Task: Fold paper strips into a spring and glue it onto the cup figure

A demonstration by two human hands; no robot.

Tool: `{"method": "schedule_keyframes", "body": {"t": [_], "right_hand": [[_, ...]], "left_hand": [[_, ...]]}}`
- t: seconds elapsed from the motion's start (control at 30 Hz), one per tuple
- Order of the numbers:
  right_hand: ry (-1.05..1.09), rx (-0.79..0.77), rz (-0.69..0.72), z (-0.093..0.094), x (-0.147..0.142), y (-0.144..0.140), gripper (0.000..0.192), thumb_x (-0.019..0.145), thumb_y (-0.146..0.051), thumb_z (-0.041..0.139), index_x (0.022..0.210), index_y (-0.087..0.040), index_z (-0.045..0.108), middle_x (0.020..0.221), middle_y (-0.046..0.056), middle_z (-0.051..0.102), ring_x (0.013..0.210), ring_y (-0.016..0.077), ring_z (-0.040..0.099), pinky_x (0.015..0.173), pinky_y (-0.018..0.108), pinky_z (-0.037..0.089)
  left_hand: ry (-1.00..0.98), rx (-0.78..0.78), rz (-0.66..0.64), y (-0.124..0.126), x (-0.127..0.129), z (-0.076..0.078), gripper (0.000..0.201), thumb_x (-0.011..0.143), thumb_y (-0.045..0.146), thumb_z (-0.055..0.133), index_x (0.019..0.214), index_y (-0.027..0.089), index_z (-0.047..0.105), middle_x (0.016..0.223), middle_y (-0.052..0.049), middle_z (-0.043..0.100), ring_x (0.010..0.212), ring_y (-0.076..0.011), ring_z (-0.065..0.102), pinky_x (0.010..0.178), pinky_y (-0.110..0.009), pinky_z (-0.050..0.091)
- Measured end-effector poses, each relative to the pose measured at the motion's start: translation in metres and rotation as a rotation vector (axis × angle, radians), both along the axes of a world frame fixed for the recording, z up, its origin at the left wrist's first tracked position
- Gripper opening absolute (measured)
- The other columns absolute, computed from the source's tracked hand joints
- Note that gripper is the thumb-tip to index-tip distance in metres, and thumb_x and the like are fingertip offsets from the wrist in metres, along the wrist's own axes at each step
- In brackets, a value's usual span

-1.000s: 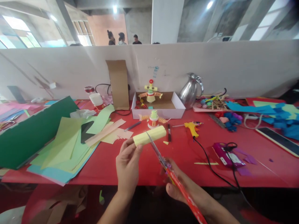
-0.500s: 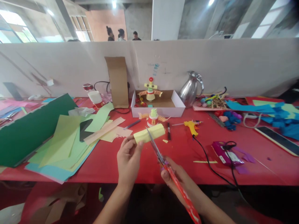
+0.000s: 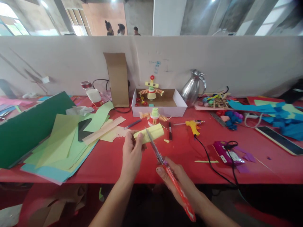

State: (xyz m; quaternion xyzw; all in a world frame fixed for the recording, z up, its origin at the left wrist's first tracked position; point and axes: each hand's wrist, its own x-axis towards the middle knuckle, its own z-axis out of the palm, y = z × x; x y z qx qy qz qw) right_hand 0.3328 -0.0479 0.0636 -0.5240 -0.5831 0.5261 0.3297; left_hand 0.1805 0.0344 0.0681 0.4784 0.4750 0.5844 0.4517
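Observation:
Pinched in my left hand is the left end of a rolled piece of yellow paper, held above the table. My right hand grips a pair of scissors with red on the handle. Their blades lie across the yellow roll near my left thumb; whether they cut into it I cannot tell. Just behind the roll stands a small paper-cup figure with folded-paper arms. A similar figure with a head is at the white box. A black marker lies right of the roll.
Coloured paper sheets and a green board cover the left side. At the right are a yellow glue gun with a black cord, a purple box and a phone. A metal jug stands at the back.
The yellow roll and my left hand have shifted slightly left, and the thumb now presses on the roll. The scissors have moved a little left with my right hand. The whole view has shifted slightly.

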Motion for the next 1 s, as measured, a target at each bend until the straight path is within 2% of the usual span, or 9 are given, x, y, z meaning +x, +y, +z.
{"method": "schedule_keyframes", "body": {"t": [0.1, 0.17, 0.27, 0.37, 0.5, 0.63, 0.77, 0.9, 1.0], "right_hand": [[0.005, 0.035, -0.025, 0.001, 0.003, 0.000, 0.040, 0.091, -0.059, 0.052, 0.099, -0.020, 0.057, 0.068, -0.002, 0.050, 0.063, 0.0146, 0.049, 0.057, 0.024, 0.042], [0.020, 0.054, -0.026, 0.002, 0.005, 0.001, 0.044, 0.091, -0.060, 0.051, 0.110, -0.021, 0.058, 0.083, 0.004, 0.060, 0.082, 0.0208, 0.058, 0.072, 0.030, 0.050], [0.037, 0.060, -0.016, 0.004, 0.008, 0.001, 0.051, 0.091, -0.061, 0.050, 0.124, -0.022, 0.055, 0.101, 0.007, 0.063, 0.101, 0.0250, 0.058, 0.089, 0.035, 0.049], [0.008, 0.058, -0.048, 0.004, 0.007, 0.003, 0.051, 0.090, -0.061, 0.051, 0.122, -0.022, 0.056, 0.091, 0.005, 0.062, 0.088, 0.0222, 0.058, 0.079, 0.031, 0.049], [-0.011, 0.059, -0.077, 0.003, 0.001, 0.006, 0.043, 0.090, -0.056, 0.056, 0.112, -0.020, 0.057, 0.074, -0.002, 0.051, 0.065, 0.0131, 0.046, 0.062, 0.024, 0.043], [0.015, 0.099, -0.111, 0.000, -0.008, 0.008, 0.033, 0.088, -0.051, 0.061, 0.095, -0.019, 0.057, 0.068, -0.004, 0.045, 0.060, 0.0102, 0.037, 0.053, 0.021, 0.035], [0.076, 0.036, -0.103, -0.002, -0.010, 0.006, 0.032, 0.088, -0.050, 0.062, 0.095, -0.019, 0.054, 0.063, -0.006, 0.037, 0.054, 0.0092, 0.032, 0.048, 0.021, 0.029], [0.112, 0.050, -0.089, 0.012, -0.007, 0.006, 0.037, 0.088, -0.053, 0.060, 0.104, -0.021, 0.054, 0.077, -0.002, 0.047, 0.067, 0.0128, 0.046, 0.062, 0.023, 0.042], [0.085, 0.108, -0.062, 0.020, -0.005, 0.008, 0.040, 0.089, -0.054, 0.058, 0.112, -0.022, 0.054, 0.086, 0.000, 0.052, 0.078, 0.0153, 0.051, 0.074, 0.026, 0.046]], "left_hand": [[-0.002, -0.003, -0.003, -0.001, 0.003, -0.001, 0.023, 0.089, 0.044, 0.058, 0.094, 0.022, 0.055, 0.073, 0.003, 0.049, 0.062, -0.0091, 0.048, 0.058, -0.021, 0.040], [0.047, -0.006, -0.032, -0.004, 0.004, 0.000, 0.022, 0.090, 0.043, 0.058, 0.094, 0.022, 0.056, 0.070, 0.004, 0.047, 0.060, -0.0096, 0.045, 0.057, -0.022, 0.038], [0.094, -0.002, -0.058, -0.009, 0.007, 0.002, 0.021, 0.091, 0.043, 0.055, 0.095, 0.022, 0.056, 0.068, 0.003, 0.047, 0.059, -0.0104, 0.043, 0.056, -0.023, 0.037], [0.086, -0.004, -0.056, -0.010, 0.008, 0.005, 0.020, 0.090, 0.043, 0.056, 0.093, 0.023, 0.056, 0.067, 0.004, 0.045, 0.058, -0.0103, 0.041, 0.055, -0.023, 0.035], [0.018, -0.024, -0.068, -0.007, 0.009, 0.008, 0.019, 0.089, 0.041, 0.058, 0.092, 0.022, 0.057, 0.067, 0.004, 0.044, 0.058, -0.0098, 0.039, 0.055, -0.023, 0.034], [-0.065, -0.055, -0.057, -0.006, 0.010, 0.009, 0.019, 0.089, 0.040, 0.058, 0.095, 0.023, 0.056, 0.072, 0.003, 0.046, 0.061, -0.0099, 0.041, 0.056, -0.022, 0.036], [-0.058, -0.050, -0.065, -0.008, 0.011, 0.010, 0.018, 0.088, 0.039, 0.059, 0.094, 0.023, 0.057, 0.071, 0.003, 0.045, 0.061, -0.0100, 0.041, 0.056, -0.022, 0.036], [0.030, 0.013, -0.051, -0.010, 0.009, 0.014, 0.015, 0.090, 0.037, 0.057, 0.094, 0.023, 0.057, 0.070, 0.003, 0.046, 0.060, -0.0106, 0.040, 0.055, -0.024, 0.034], [0.080, 0.051, -0.035, -0.011, 0.008, 0.018, 0.014, 0.088, 0.037, 0.059, 0.090, 0.023, 0.058, 0.071, 0.002, 0.049, 0.060, -0.0111, 0.041, 0.056, -0.024, 0.034]]}}
